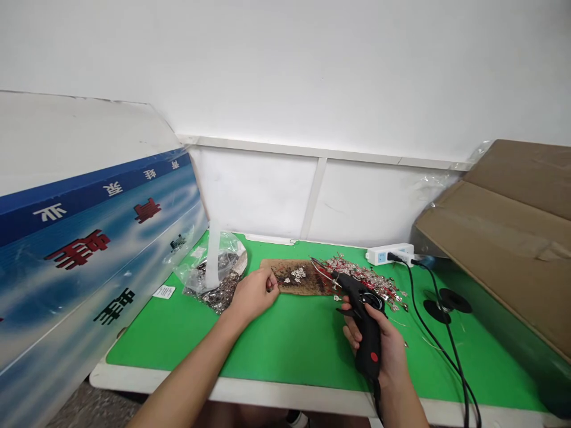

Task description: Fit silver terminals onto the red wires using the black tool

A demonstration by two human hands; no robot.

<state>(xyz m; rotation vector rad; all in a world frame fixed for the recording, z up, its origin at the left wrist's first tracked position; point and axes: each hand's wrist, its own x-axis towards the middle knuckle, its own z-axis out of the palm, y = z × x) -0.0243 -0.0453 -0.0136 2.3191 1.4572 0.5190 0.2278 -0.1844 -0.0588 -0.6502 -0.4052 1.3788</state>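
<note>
My right hand point(379, 339) is wrapped round the grip of a black soldering gun point(369, 339) with a red button. Its thin metal tip points left over the right part of a scorched wooden board point(294, 291). Small silvery metal pieces point(298, 274) lie loose on the middle of that board. At the board's left end, my left hand point(256, 294) has its fingers curled in and pressed together; what they hold, if anything, is hidden. Just behind that hand a clear plastic bag point(223, 261) lies with many small metal parts spilling from it.
A pile of metal pieces with red bits point(370, 279) spreads right of the board. Behind it is a white power strip point(390, 254) with black cables point(428, 315). A black spool point(447, 305) stands near the big brown carton point(513, 220). A printed blue box point(98, 238) borders the left.
</note>
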